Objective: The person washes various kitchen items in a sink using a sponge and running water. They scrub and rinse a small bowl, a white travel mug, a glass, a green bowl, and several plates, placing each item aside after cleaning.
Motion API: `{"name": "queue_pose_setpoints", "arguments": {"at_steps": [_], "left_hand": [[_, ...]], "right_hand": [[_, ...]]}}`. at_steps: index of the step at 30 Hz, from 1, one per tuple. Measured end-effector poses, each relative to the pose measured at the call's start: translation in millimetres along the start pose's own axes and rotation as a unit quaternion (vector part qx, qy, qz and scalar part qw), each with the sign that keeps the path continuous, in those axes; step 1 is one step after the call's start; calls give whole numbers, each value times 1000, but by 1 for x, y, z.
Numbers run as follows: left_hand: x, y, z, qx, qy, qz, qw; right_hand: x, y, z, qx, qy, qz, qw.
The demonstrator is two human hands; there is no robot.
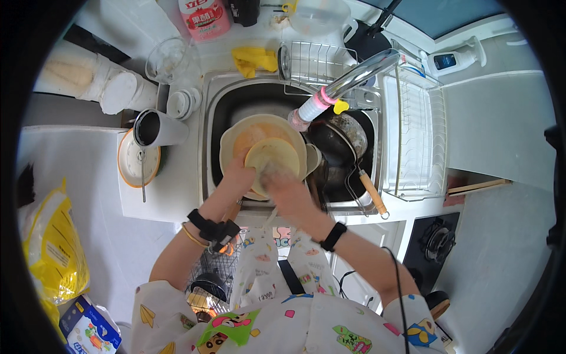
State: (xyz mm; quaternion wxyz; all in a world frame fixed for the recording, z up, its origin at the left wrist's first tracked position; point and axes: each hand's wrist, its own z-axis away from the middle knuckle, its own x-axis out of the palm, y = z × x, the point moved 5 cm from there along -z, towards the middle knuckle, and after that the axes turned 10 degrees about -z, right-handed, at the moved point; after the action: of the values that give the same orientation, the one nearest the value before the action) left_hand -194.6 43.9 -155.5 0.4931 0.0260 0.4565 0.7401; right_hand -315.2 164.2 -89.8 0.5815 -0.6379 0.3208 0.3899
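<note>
My left hand (pixel 240 173) grips the rim of a pale yellow bowl (pixel 283 148) on its left side. The bowl is tilted over a larger cream-coloured pot (pixel 227 146) in the steel sink (pixel 205 132). Cloudy orange liquid (pixel 252 135) shows inside that pot. My right hand (pixel 283 183) reaches into the bowl and is blurred. Something greyish shows at its fingers, but I cannot tell whether it is held. At the pot's right side is its handle (pixel 314 158), close to a dark pan (pixel 329 139) lying in the sink.
The chrome faucet (pixel 367 73) reaches over the sink from upper right. A wooden-handled utensil (pixel 373 194) overhangs the sink's front right rim. A wire dish rack (pixel 420 146) stands at right; a grey cup (pixel 170 128) and orange-rimmed bowl (pixel 128 163) at left. A yellow cloth (pixel 254 61) lies behind.
</note>
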Motion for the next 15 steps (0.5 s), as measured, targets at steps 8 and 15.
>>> {"name": "queue_pose_setpoints", "arguments": {"at_steps": [8,15], "left_hand": [[-3,47,16,-78,-146,94,982],[4,33,29,-99,-207,27,973]], "right_hand": [[-2,0,8,-48,45,-38,997],[2,-3,16,-93,-16,-44,995]]}}
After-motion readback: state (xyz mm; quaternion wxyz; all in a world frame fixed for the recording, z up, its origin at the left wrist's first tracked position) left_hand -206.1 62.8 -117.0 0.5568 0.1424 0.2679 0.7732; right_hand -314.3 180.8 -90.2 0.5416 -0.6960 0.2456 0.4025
